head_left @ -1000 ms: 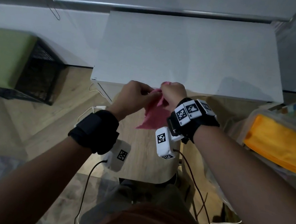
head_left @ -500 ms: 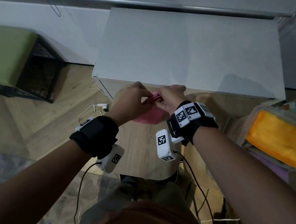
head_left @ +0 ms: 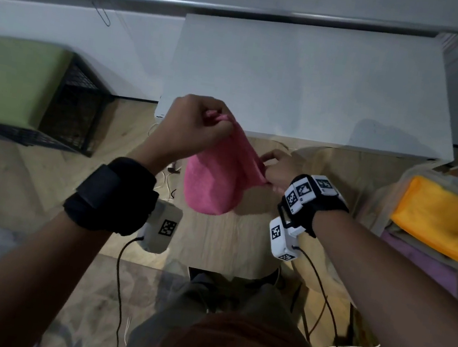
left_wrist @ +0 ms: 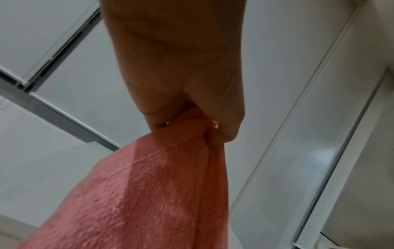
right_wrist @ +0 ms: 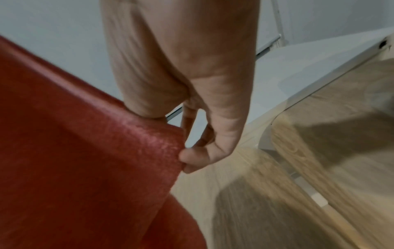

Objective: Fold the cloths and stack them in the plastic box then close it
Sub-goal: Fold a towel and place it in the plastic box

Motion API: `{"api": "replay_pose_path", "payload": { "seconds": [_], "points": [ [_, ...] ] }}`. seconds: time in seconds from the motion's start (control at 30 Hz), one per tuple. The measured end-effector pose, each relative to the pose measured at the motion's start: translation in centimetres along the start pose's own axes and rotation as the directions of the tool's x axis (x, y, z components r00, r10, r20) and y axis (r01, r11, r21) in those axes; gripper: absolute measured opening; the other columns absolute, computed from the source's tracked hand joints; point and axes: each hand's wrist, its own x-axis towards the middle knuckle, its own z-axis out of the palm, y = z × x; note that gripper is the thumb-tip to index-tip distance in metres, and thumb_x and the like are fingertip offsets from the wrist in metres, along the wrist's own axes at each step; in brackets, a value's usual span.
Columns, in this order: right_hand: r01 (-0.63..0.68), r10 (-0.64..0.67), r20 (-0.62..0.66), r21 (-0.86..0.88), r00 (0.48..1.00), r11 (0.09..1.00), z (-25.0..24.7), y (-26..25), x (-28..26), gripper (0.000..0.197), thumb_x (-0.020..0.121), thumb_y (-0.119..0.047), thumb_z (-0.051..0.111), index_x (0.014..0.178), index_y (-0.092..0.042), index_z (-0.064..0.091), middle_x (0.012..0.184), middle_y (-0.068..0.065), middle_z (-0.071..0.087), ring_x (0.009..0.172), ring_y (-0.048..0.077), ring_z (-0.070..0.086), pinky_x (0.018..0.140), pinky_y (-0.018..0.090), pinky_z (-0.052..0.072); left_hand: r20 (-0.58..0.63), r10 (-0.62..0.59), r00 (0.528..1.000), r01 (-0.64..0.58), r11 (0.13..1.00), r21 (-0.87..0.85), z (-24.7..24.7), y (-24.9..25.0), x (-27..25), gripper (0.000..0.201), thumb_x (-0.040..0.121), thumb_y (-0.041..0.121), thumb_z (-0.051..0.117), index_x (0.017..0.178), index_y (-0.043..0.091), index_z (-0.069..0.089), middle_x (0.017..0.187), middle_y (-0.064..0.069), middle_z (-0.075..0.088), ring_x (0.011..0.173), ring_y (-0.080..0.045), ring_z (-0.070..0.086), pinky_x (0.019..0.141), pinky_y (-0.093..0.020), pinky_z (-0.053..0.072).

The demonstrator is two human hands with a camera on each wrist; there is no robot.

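Pink terry cloth (head_left: 215, 180) is held in the air just before the white worktop (head_left: 308, 90), pinched at one corner by the left hand (head_left: 190, 126) and at another by the right hand (head_left: 279, 166), hands apart, presumably so it is spread for folding.

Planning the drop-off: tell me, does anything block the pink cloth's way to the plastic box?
Nothing visible does. Both hands hold the pink cloth in open air; the plastic box sits to the right, folded orange cloth on top.
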Motion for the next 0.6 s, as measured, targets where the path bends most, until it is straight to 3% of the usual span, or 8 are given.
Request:
{"api": "replay_pose_path", "payload": {
  "seconds": [0.07, 0.17, 0.23, 0.3, 0.4, 0.53, 0.6],
  "points": [
    [0.022, -0.019, 0.030, -0.089, 0.999, 0.996, -0.8, -0.4, -0.6, 0.019, 0.087, -0.003, 0.055, 0.090, -0.018, 0.066, 0.069, 0.008, 0.066, 0.057, 0.021, 0.058, 0.047, 0.028, 0.048, -0.002, -0.010, 1.000, 0.010, 1.000, -0.006, -1.0, -1.0, -0.1, 0.016, 0.080, 0.018, 0.061, 0.083, 0.022, 0.075, 0.074, 0.009, 0.071, 0.068, 0.007, 0.058, 0.065, -0.009, 0.043],
    [0.084, -0.103, -0.068, -0.241, 0.992, 0.967, -2.3, -1.5, -0.8, 0.023, 0.089, -0.007, 0.046, 0.089, -0.003, 0.069, 0.075, 0.011, 0.064, 0.067, 0.025, 0.060, 0.058, 0.031, 0.047, 0.033, -0.033, 0.999, 0.034, 0.999, -0.012, -2.2, -3.7, -0.3, 0.020, 0.083, 0.021, 0.060, 0.093, 0.029, 0.075, 0.082, 0.014, 0.072, 0.078, 0.004, 0.064, 0.074, -0.019, 0.051],
    [0.116, -0.144, -0.213, -0.139, 0.966, 0.983, -3.1, -2.2, -0.7, 0.022, 0.086, -0.010, 0.048, 0.083, -0.009, 0.070, 0.078, 0.006, 0.068, 0.074, 0.024, 0.064, 0.062, 0.031, 0.050, 0.031, -0.041, 0.999, 0.039, 0.997, 0.063, -2.7, -5.9, -0.4, 0.021, 0.084, 0.029, 0.060, 0.098, 0.037, 0.072, 0.086, 0.016, 0.072, 0.084, -0.003, 0.067, 0.076, -0.028, 0.054],
    [0.175, -0.148, -0.310, 0.061, 0.939, 0.983, -3.7, -2.8, -0.6, 0.021, 0.083, -0.009, 0.054, 0.078, -0.020, 0.072, 0.075, 0.001, 0.070, 0.068, 0.020, 0.065, 0.057, 0.030, 0.053, 0.014, -0.044, 0.999, 0.042, 0.987, 0.157, -2.8, -7.6, -0.4, 0.020, 0.085, 0.025, 0.062, 0.098, 0.036, 0.073, 0.082, 0.014, 0.071, 0.081, -0.007, 0.068, 0.075, -0.033, 0.056],
    [0.286, -0.224, -0.326, 0.158, 0.919, 0.945, -4.3, -4.5, -1.1, 0.023, 0.084, -0.001, 0.057, 0.083, -0.017, 0.073, 0.078, 0.003, 0.073, 0.065, 0.016, 0.070, 0.061, 0.028, 0.060, -0.061, -0.092, 0.994, 0.101, 0.980, 0.169, -2.6, -8.4, 0.0, 0.020, 0.083, 0.019, 0.062, 0.096, 0.028, 0.074, 0.079, 0.009, 0.069, 0.078, -0.010, 0.066, 0.076, -0.035, 0.056],
    [0.404, -0.314, -0.324, 0.266, 0.893, 0.875, -4.4, -6.3, -1.4, 0.025, 0.088, 0.002, 0.052, 0.088, -0.010, 0.074, 0.087, 0.007, 0.074, 0.077, 0.017, 0.074, 0.072, 0.031, 0.062, -0.104, -0.237, 0.966, 0.231, 0.971, -0.066, -2.4, -8.2, 0.9, 0.013, 0.078, 0.034, 0.062, 0.089, 0.030, 0.067, 0.079, 0.006, 0.071, 0.077, -0.016, 0.069, 0.078, -0.044, 0.058],
    [0.448, -0.343, -0.354, 0.277, 0.870, 0.850, -4.5, -6.3, -1.3, 0.015, 0.085, -0.006, 0.062, 0.087, -0.014, 0.074, 0.089, 0.002, 0.074, 0.085, 0.014, 0.073, 0.078, 0.032, 0.061, -0.104, -0.297, 0.949, 0.274, 0.942, -0.194, -2.4, -8.1, 1.2, 0.013, 0.077, 0.034, 0.066, 0.089, 0.029, 0.067, 0.081, 0.002, 0.073, 0.081, -0.021, 0.071, 0.080, -0.050, 0.058]
  ]
}}
